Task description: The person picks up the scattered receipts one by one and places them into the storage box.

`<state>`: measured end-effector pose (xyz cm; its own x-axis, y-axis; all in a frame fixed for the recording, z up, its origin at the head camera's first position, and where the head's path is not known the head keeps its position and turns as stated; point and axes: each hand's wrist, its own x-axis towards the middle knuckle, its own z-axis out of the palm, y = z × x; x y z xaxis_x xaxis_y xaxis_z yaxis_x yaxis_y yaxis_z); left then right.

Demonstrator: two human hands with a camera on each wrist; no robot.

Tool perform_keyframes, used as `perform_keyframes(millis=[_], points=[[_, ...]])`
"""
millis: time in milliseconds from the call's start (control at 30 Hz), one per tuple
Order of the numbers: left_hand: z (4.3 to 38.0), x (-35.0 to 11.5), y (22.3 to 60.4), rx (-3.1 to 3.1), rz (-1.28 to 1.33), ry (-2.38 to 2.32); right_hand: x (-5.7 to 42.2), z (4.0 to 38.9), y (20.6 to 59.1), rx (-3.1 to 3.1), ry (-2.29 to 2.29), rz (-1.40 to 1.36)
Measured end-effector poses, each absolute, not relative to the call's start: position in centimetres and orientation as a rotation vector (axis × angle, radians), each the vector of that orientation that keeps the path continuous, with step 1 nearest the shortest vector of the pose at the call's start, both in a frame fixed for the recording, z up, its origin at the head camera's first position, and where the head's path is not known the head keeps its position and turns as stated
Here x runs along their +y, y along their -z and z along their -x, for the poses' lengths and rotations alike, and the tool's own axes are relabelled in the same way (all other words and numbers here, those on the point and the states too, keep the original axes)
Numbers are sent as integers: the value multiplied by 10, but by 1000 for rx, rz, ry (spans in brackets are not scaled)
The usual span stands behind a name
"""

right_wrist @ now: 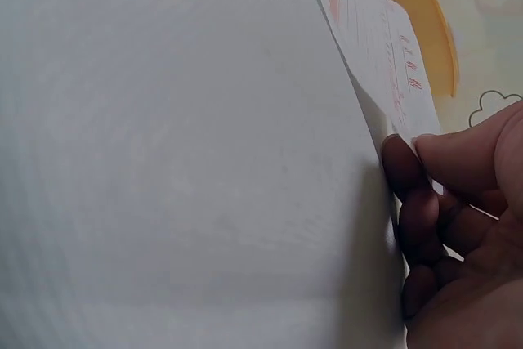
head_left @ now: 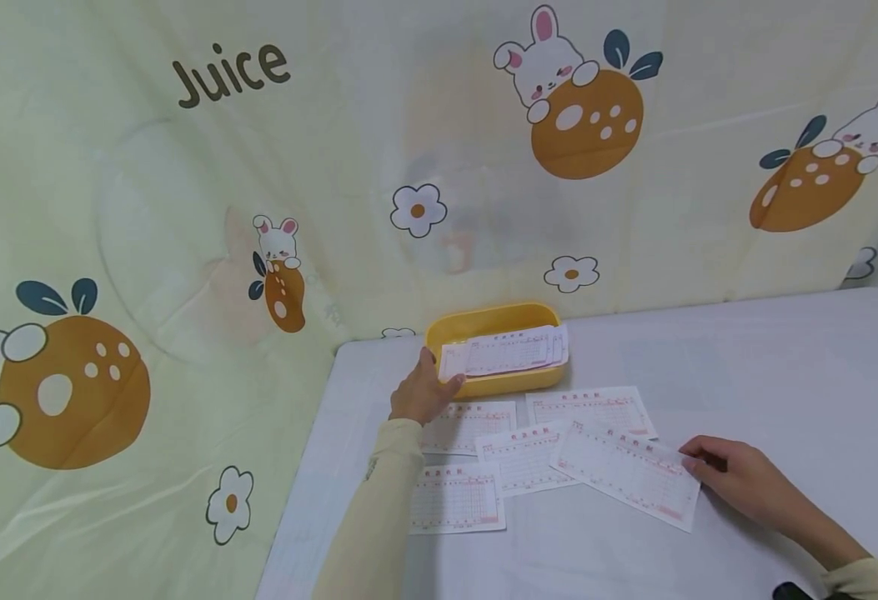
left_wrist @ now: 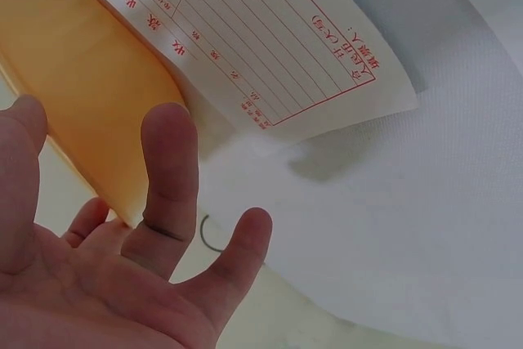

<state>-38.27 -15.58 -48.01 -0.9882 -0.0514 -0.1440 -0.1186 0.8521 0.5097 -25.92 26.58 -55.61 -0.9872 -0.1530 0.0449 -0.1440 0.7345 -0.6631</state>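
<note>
A printed slip (head_left: pixel 628 472) is pinched at its right edge between thumb and finger of the right hand (head_left: pixel 742 479), in front of the yellow basket (head_left: pixel 514 384), touched by the left hand's (head_left: pixel 422 392) loosely spread fingers. Probably light and easily creased, the slip is best held by edges.

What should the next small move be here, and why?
I'd probably have the right hand raise the pinched slip toward the yellow basket. The hand has it by its right end, its left end overlaps a neighbouring slip in the head view, and the left hand touches the basket, which holds similar slips.
</note>
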Motion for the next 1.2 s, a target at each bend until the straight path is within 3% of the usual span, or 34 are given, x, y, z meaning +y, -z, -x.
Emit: perform_keyframes(millis=[633,1200], points=[[383,-157,479,2902,114,-786,275,263,554,2964,1094,220],[387,-158,483,2917,94,-767,261,272,523,2939,1216,359]])
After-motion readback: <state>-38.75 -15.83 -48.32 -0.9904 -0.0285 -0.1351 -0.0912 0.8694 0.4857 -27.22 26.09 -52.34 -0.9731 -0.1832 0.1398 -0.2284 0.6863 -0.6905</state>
